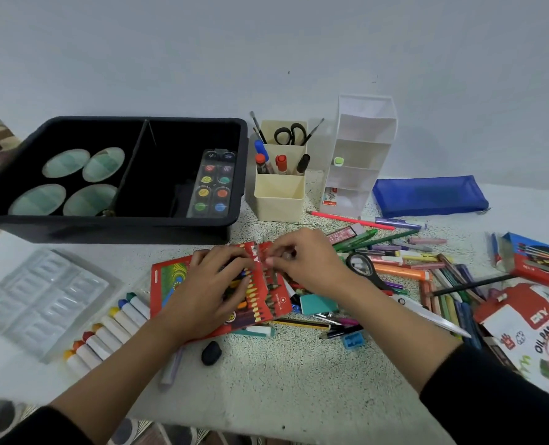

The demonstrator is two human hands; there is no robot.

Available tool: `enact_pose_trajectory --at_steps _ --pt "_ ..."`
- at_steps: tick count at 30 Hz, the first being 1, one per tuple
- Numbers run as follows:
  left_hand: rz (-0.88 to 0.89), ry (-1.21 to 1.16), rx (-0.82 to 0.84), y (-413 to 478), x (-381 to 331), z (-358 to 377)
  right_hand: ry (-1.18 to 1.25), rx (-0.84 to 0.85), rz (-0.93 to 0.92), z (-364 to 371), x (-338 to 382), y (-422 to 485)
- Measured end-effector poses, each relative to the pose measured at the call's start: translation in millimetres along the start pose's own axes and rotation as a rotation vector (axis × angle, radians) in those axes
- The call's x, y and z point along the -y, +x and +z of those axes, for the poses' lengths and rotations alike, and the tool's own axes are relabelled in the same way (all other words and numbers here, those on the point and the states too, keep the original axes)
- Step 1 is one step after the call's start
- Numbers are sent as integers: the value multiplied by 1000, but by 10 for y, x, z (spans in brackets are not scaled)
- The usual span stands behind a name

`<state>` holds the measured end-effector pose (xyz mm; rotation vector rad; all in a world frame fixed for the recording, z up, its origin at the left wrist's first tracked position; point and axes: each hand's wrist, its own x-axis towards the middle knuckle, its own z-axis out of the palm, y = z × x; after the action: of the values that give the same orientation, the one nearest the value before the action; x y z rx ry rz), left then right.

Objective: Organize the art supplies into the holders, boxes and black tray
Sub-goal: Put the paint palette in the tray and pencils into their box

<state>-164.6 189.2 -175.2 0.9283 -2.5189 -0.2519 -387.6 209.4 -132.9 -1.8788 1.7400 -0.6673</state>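
Speckled, grainy counter (283,374) under a plain pale wall (266,43). Flat red cardboard pencil box (170,277) lies mid-counter, just in front of the glossy black tray (112,226). The left hand (212,284) curls its fingers over the box's row of pointed pencils, and the right hand (308,261) pinches the flap's edge.
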Motion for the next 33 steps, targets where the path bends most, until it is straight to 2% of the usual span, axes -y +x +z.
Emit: enact_pose_trajectory --at_steps 2,4,6,8,16,19,23,26,30,33 --pt "5 -1 2 0 8 9 2 43 -82 -211 20 -150" --pt "7 -4 15 7 23 19 -34 224 -137 -414 43 -337" --pt "0 -7 41 9 35 28 -165 397 -175 -542 48 -506" --pt "1 3 75 14 41 29 -342 496 -214 -586 23 -639" --pt "-10 58 201 43 42 -13 -570 506 -269 -445 -104 -819" --pt "-8 54 192 47 22 -16 -533 455 -287 -471 -134 -825" --pt "-18 44 172 32 7 -13 -369 346 -250 -611 -133 -722" --pt "-28 24 138 28 -2 -9 -236 249 -292 -719 -52 -553" --pt "-10 27 106 34 -9 -15 27 34 -237 -836 79 -347" --pt "-15 21 95 30 -5 -21 343 -195 -125 -821 113 -244"
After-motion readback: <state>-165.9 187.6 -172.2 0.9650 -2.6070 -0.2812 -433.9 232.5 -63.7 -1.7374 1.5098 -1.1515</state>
